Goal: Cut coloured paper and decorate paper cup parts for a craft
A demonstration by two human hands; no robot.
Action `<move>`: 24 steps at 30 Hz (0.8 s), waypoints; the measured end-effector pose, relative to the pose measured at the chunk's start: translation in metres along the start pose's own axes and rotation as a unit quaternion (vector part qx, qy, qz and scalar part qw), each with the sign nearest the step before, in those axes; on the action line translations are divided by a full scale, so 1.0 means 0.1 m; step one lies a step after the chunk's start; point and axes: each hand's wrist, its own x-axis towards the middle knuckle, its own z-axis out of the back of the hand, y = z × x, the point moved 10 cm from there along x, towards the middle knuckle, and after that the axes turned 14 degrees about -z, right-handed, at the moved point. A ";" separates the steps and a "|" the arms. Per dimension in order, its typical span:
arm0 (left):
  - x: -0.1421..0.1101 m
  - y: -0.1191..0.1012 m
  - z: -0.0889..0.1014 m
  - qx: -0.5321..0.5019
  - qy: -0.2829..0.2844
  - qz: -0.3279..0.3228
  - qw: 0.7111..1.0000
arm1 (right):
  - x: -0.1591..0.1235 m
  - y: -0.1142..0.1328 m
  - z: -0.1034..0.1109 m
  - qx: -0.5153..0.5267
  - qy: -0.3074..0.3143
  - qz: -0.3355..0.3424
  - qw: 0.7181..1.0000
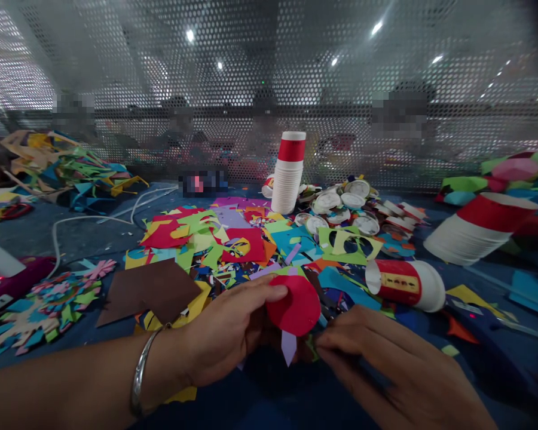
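Observation:
My left hand (233, 328) is closed on a red paper circle (296, 304), with the thumb on its upper left face. A pale purple paper strip (289, 348) with a pointed end sticks out below the circle. To the right of it, my right hand (381, 352) has thumb and fingertips pinched together. A bit of blue shows near those fingertips, but I cannot make out what they hold. Cut paper scraps (224, 263) in many colours lie beyond both hands. Left of them is a dark brown paper piece (147, 292).
A tall stack of paper cups (288, 179) stands at the back, beside a heap of round white pieces (341, 203). On the right, one cup stack (479, 230) leans and a paper cup (406, 285) lies sideways. Scissors (9, 212) and a magenta device (18, 280) are at left.

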 end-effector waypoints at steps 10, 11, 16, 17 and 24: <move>0.00 0.02 0.13 0.047 -0.052 -0.008 0.998 | -0.11 0.00 0.12 -0.066 -0.062 0.034 0.995; 0.00 0.01 0.11 0.057 -0.044 -0.013 0.997 | -0.12 0.02 0.13 -0.068 -0.068 0.044 0.994; -0.02 0.00 0.05 0.088 -0.021 -0.015 0.996 | -0.12 0.10 0.12 -0.063 -0.054 0.082 0.993; -0.03 0.00 0.06 0.093 -0.022 -0.013 0.995 | -0.12 0.10 0.11 -0.063 -0.051 0.087 0.993; -0.04 0.04 0.08 0.089 -0.030 0.004 0.996 | -0.15 0.16 0.11 -0.088 -0.097 0.126 0.983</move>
